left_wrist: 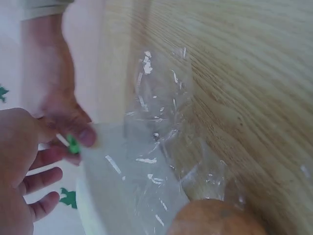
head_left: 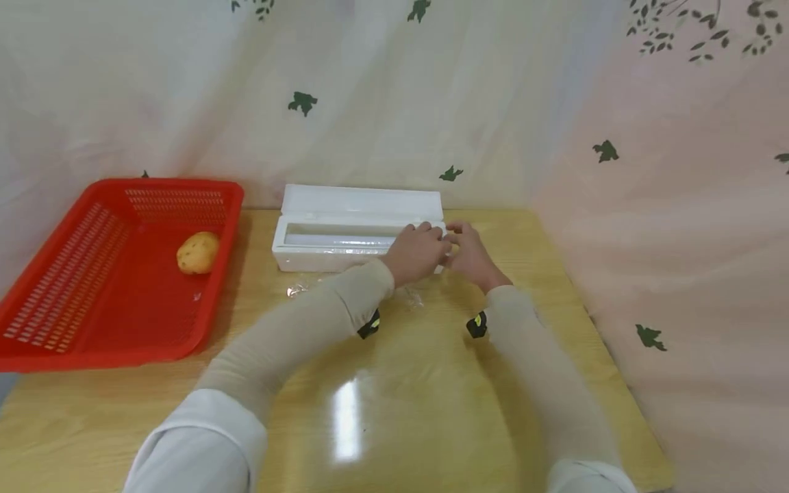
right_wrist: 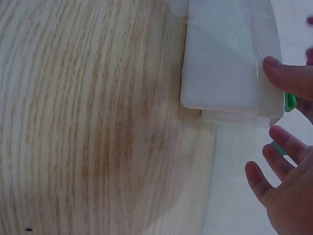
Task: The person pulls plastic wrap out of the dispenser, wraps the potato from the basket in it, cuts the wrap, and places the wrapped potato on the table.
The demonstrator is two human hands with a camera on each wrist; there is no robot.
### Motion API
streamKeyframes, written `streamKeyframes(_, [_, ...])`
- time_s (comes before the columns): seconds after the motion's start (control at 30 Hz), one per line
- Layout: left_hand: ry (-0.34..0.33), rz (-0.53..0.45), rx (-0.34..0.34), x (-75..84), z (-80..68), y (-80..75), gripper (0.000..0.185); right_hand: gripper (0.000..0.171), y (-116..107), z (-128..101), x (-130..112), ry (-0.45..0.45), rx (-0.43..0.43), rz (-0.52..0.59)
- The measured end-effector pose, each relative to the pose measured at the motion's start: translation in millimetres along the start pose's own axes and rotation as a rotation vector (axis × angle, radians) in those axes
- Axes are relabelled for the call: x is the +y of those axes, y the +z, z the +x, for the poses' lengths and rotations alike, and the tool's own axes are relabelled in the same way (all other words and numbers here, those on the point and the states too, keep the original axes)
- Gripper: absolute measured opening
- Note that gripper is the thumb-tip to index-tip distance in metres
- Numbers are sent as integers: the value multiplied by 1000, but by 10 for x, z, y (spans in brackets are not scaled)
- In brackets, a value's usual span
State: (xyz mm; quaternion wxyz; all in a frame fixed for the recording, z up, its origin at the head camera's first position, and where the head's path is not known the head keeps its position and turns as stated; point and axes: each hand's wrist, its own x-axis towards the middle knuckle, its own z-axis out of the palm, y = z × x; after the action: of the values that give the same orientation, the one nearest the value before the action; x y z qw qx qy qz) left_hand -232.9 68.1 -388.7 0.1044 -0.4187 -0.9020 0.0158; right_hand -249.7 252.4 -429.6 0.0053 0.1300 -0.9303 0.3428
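Observation:
A long white box (head_left: pixel 317 260) stands on the table with its lid (head_left: pixel 360 202) up and a pale roll (head_left: pixel 339 240) inside. My left hand (head_left: pixel 418 253) and right hand (head_left: pixel 470 257) meet at its right end. In the right wrist view, the right thumb (right_wrist: pixel 274 69) presses the box's edge, over a bright green piece (right_wrist: pixel 290 102) pinched there. Three left fingers (left_wrist: pixel 41 180) are spread and slightly bent; I cannot tell whether the left thumb and index finger grip anything. Clear crinkled film (left_wrist: pixel 156 117) hangs over the box's front onto the wood.
At left is a red basket (head_left: pixel 212 308) with one potato (head_left: pixel 198 253). A rounded orange-brown thing (left_wrist: pixel 215 219) shows at the left wrist view's lower edge, beside the film. The wooden table (head_left: pixel 431 404) ends at a patterned curtain (head_left: pixel 370 130) behind and to the right.

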Motion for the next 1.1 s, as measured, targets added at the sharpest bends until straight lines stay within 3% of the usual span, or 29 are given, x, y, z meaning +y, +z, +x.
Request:
streamKeyframes(0.1, [23,-10,-50,52,67,153,21,44,158,-41,-16,8,-30,80])
streamKeyframes(0.2, [-6,13,-75,62,38,266,20,49,263,-88,-29,4,-43,91])
streamKeyframes(0.43, [-60,-64,-74,-110,-52,313,19,26,248,-157,-57,9,-42,22])
streamKeyframes(0.57, [-53,-90,-97,-381,-251,255,22,23,211,-123,-77,29,-51,-11])
streamKeyframes(0.7, [-19,-101,-81,-777,-575,184,18,24,73,-123,-50,67,-69,-39])
streamKeyframes(0.9, [-21,-189,-92,-1366,-1070,17,18,29,-182,-156,45,98,-62,-46])
streamKeyframes(1.1, [-73,-122,-194,-1719,-1405,-91,18,31,-231,-112,59,71,-55,-62])
